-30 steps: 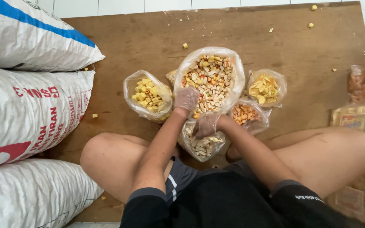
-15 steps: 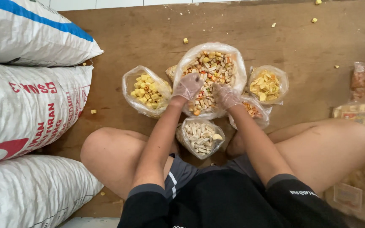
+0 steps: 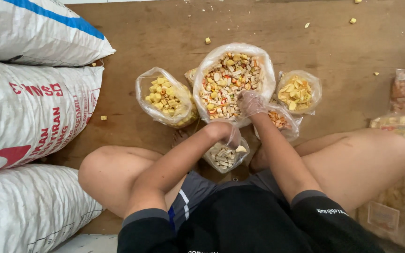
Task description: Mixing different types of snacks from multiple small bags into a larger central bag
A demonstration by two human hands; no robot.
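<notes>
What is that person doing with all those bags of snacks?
A person sits cross-legged on a wooden board, wearing thin clear gloves. The left hand is over a small bag of pale pieces. The right hand rests in the big bag of mixed snacks. A bag of yellow cubes and big white sacks sit nearby.
</notes>
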